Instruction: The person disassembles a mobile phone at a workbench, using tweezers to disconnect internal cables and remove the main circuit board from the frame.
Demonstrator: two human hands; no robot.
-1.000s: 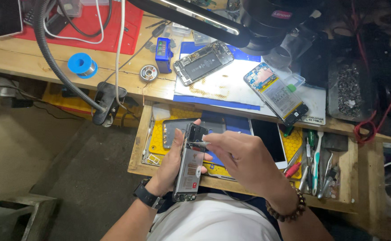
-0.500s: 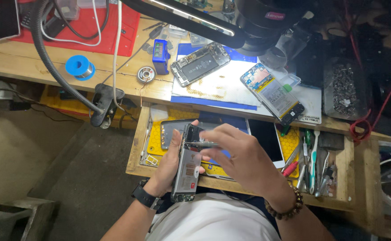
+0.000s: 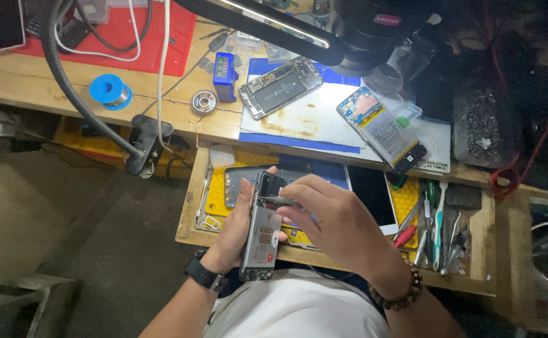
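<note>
Opened phone: an opened phone (image 3: 261, 235) with its back cover off stands lengthwise over the near edge of the pull-out drawer (image 3: 189, 206), inner side up, its far end tilted away from the person.
Left hand: the left hand (image 3: 236, 228) wraps the phone from the left, its grip clenched around the phone's body, thumb on the right edge.
Right hand: the right hand (image 3: 333, 219) pinches a thin metal tool (image 3: 277, 201) whose tip lies on the phone's far end, near the camera section; its grip is clenched on the tool.
Compared with half a second ago: phone, hands and tool sit in much the same pose; the tool tip stays at the same far end and the left hand's hold is unchanged.
Drawer: yellow mats (image 3: 221, 194) and a dark tablet (image 3: 371, 197) lie under and beside the hands; a cluster of hand tools (image 3: 434, 222) fills the right end.
Tabletop: farther off, two more opened phones (image 3: 280, 86) (image 3: 380, 128) rest on a white-and-blue mat (image 3: 324, 119); a blue spool (image 3: 110, 91) sits to the left.
</note>
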